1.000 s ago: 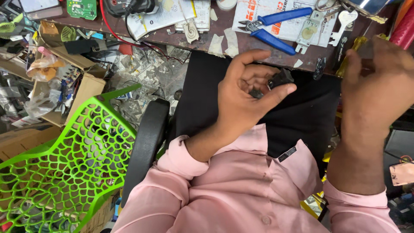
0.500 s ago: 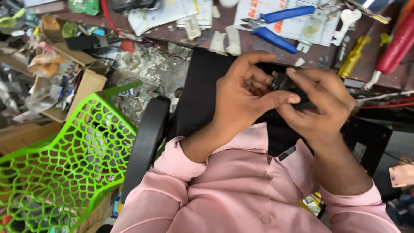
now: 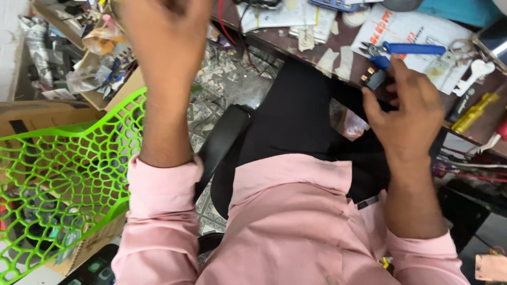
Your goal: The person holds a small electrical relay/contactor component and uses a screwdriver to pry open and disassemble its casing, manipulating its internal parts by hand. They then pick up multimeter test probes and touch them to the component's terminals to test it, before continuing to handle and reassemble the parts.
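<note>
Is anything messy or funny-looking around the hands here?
Yes. The cardboard box beside the left hand overflows with jumbled bits and wrappers. Torn tape scraps litter the bench near the right hand, which pinches a small black part.

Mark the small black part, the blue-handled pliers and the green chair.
small black part (image 3: 376, 79), head view, on its black body
blue-handled pliers (image 3: 417, 49), head view, on the upper handle
green chair (image 3: 63, 174), head view, on the lattice back

1. The small black part (image 3: 376, 79) with brass-coloured contacts sits pinched in my right grip (image 3: 409, 108), at the counter's (image 3: 296, 42) edge.
2. It tilts, contacts pointing up-left, just below the blue-handled pliers (image 3: 406, 50).
</note>
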The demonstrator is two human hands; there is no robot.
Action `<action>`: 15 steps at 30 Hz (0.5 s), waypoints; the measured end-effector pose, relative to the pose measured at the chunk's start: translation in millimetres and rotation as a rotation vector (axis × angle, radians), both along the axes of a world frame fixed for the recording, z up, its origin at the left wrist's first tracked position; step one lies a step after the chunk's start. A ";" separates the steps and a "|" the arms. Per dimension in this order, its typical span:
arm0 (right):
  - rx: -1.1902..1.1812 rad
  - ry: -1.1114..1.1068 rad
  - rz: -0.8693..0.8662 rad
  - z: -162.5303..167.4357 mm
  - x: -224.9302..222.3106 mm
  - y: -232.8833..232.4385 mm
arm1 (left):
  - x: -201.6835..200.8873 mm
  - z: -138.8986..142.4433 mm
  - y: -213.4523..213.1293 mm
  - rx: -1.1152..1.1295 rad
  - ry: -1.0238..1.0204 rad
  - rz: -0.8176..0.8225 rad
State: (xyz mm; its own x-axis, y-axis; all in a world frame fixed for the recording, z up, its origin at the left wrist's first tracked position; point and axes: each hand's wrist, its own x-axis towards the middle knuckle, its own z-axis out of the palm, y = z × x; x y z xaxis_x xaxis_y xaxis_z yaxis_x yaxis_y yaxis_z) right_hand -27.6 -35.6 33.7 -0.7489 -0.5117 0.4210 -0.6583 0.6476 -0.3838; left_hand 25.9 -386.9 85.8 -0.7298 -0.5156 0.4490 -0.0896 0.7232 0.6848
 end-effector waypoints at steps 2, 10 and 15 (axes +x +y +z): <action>-0.067 -0.045 0.028 2.8 -5.3 -4.1 | 7.7 -21.2 -9.9 0.067 -0.377 -0.006; -0.080 0.161 -0.008 -27.9 -1.7 -19.9 | -26.4 -135.7 -50.2 0.081 -0.375 -0.339; -0.156 0.180 0.152 -40.6 19.6 -78.2 | -39.4 -156.4 -68.2 0.224 -0.606 -0.523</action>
